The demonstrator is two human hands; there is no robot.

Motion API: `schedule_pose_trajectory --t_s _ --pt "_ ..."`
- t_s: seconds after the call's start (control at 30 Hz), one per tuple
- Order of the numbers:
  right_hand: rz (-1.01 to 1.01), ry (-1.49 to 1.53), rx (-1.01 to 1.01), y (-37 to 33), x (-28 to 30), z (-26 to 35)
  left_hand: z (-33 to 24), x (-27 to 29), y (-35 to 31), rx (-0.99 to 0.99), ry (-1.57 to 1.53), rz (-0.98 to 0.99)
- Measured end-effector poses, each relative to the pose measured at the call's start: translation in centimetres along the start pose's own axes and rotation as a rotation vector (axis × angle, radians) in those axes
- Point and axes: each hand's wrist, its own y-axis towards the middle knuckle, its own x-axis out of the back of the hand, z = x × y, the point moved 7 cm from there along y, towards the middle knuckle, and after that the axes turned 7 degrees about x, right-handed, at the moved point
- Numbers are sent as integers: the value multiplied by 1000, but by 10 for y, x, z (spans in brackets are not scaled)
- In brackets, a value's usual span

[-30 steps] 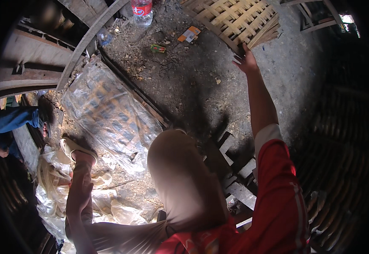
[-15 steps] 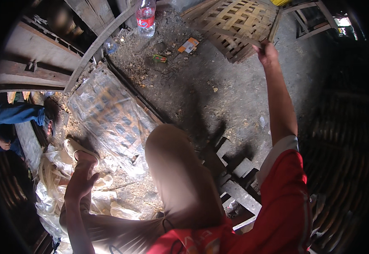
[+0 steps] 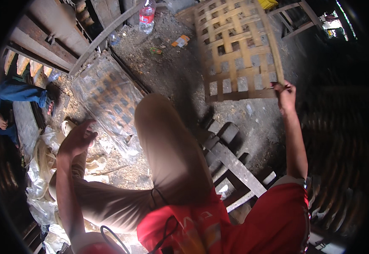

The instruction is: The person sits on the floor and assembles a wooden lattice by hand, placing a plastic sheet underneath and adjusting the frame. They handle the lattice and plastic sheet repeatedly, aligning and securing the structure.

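Note:
My right hand point(image 3: 287, 98) grips a woven bamboo lattice panel point(image 3: 244, 59) by its near right corner. The panel is tilted up, with open square gaps between its strips. Part of another brown woven piece point(image 3: 185, 17) shows behind its far left edge. My left hand point(image 3: 77, 139) hangs above my left shoe, fingers apart, holding nothing. Between my knee and the wooden frame at the left, a clear plastic sheet point(image 3: 104, 91) lies on the ground, with a dark checkered pattern showing on it.
A red-labelled plastic bottle point(image 3: 146, 20) stands at the back, near an orange-and-white packet point(image 3: 180, 41). Wooden slats point(image 3: 240, 167) lie beside my right leg. Crumpled plastic point(image 3: 42, 186) is at the left, near another person's jeans-clad leg point(image 3: 23, 92). A wooden stool point(image 3: 295, 19) stands far right.
My right hand has drawn the bamboo panel nearer and to the right, lifting it so more of its lattice faces me. My left hand has risen slightly from my lower leg.

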Motion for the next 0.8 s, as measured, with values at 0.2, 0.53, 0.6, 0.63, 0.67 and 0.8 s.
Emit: schedule_pose_trajectory --t_s 0.2,0.53,0.6,0.63,0.67,0.8 --pt "163 -59 -103 -64 -10 -32 31 -11 -6 91 65 69" --pt "383 -349 -32 -60 62 -22 54 -22 3 158 139 85" --pt "396 -323 -71 -67 86 -22 57 -27 12 127 134 90" --pt "412 -316 -106 -70 97 -36 57 -29 14 117 128 93" --pt "430 -307 -139 -75 106 -60 59 -31 14 140 121 109" --pt "595 -670 -220 -122 134 -168 62 -37 26 99 146 118"
